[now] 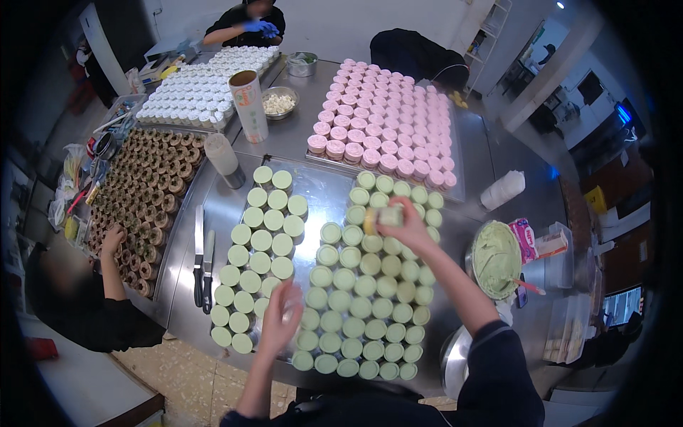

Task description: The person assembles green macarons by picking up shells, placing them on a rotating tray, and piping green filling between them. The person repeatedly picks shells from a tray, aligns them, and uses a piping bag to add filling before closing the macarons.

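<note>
My right hand (407, 226) is closed around a small jar-like cup (377, 219), tipped on its side, with a yellowish end toward the left. It is above the right-hand block of round, pale-green-topped cups (353, 327). Lower down, my left hand (284, 311) has its fingers stretched out and somewhat blurred, with nothing visible in it. It hovers beside another group of green-topped cups (260, 263) with smoother tops. Bare metal of the tray (313, 238) shows between the two groups.
Pink-topped cups (384, 121), white-topped cups (188, 92) and brown cups (135, 206) fill other trays. Two spatulas (203, 263) lie left. A bowl of green cream (496, 260) stands right. One co-worker's hand (114, 240) touches the brown cups; another wears blue gloves (262, 28).
</note>
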{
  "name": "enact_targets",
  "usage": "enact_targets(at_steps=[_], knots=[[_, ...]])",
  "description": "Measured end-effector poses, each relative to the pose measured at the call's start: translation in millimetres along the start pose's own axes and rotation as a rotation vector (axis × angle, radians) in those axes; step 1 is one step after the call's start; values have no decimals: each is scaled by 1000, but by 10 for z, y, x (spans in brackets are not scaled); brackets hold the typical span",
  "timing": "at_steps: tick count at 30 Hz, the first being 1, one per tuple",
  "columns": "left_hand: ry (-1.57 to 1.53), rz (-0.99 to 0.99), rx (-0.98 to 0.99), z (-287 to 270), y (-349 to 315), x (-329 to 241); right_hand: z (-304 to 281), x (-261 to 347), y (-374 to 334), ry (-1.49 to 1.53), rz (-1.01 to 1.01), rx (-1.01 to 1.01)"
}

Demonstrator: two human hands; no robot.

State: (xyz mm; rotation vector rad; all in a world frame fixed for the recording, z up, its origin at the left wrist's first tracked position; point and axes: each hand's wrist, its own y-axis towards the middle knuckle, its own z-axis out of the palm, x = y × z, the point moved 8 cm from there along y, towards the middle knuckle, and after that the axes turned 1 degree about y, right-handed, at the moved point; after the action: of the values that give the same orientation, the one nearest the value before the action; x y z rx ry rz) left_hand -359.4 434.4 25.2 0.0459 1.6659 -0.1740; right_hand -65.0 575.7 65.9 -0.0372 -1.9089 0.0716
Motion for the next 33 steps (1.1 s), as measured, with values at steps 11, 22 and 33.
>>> enact_targets(at_steps=[11, 22, 33], knots=[[-318, -264, -401, -250, -1156, 593, 1503, -592, 1282, -1085, -23, 236], [-224, -288, -436, -308, -1218, 735, 1801, -906, 1417, -1371, 106, 368], [-207, -297, -416, -270, -1236, 641, 1735, -374, 1093, -1222, 36, 354]])
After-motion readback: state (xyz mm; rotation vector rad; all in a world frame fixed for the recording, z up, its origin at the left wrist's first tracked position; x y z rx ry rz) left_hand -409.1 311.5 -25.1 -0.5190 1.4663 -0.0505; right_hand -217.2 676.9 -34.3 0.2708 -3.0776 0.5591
